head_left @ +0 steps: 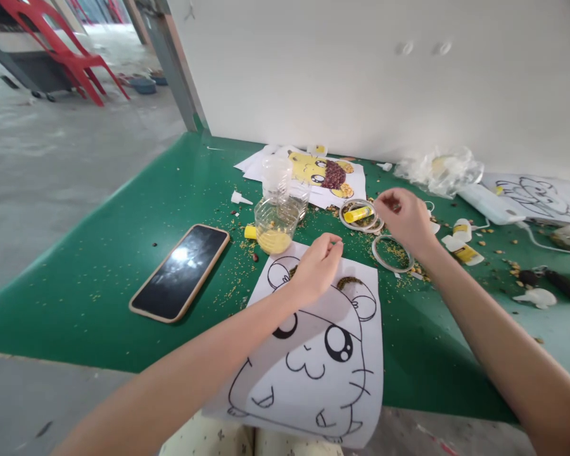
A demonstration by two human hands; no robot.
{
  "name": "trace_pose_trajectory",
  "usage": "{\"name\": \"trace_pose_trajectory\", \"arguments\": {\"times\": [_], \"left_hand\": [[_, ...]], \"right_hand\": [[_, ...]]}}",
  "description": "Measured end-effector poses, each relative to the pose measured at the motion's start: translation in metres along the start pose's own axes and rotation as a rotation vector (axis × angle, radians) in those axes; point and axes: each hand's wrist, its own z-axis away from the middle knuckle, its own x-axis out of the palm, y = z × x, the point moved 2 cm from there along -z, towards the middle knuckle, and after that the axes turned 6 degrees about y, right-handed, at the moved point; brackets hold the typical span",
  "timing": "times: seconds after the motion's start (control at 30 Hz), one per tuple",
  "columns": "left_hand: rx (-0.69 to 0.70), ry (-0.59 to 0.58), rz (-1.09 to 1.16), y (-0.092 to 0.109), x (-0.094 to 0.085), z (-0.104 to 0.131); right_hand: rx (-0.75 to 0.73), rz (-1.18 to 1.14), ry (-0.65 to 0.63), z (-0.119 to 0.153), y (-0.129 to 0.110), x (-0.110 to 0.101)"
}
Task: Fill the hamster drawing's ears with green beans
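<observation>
My left hand (319, 267) hovers over the top of a paper with a hamster drawing (308, 380), its fingers curled together; whatever they may hold is hidden. Dark grains (349, 282) lie along the drawing beside the right ear. Farther right, my right hand (405, 215) is raised with fingertips drawn in, close to some pale rings (346, 220) and a yellow glue stick (359, 214). I cannot make out anything between those fingers. Just beyond the paper stands a clear plastic cup (276, 221) with yellow grains inside. The paper's lower edge bends over the table's front edge.
A phone (180, 272) lies at the left on the green table (99, 253). At the back are a partly filled-in picture (313, 168) and a crumpled plastic bag (441, 171). Glue bottles (462, 230), a white cable device (491, 202) and scattered grains occupy the right side.
</observation>
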Motion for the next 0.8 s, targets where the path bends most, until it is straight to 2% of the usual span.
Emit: {"name": "trace_pose_trajectory", "arguments": {"times": [0.07,0.13,0.2,0.27,0.4,0.8], "left_hand": [[0.009,0.006,0.002,0.001,0.0,0.0],[0.016,0.005,0.002,0.002,0.0,0.001],[0.019,0.001,0.0,0.004,-0.001,0.002],[0.019,-0.004,-0.002,0.005,-0.001,0.002],[0.025,-0.005,-0.001,0.003,-0.001,0.001],[0.041,-0.009,-0.008,0.0,-0.001,0.0]], "right_hand": [[-0.034,-0.064,-0.065,0.036,-0.023,-0.007],[-0.014,-0.143,-0.135,0.07,-0.035,-0.009],[0.028,-0.193,-0.207,0.094,-0.038,-0.007],[0.052,-0.232,-0.251,0.107,-0.034,-0.003],[0.042,-0.256,-0.274,0.111,-0.027,0.0],[0.025,-0.217,-0.309,0.11,-0.032,-0.001]]}}
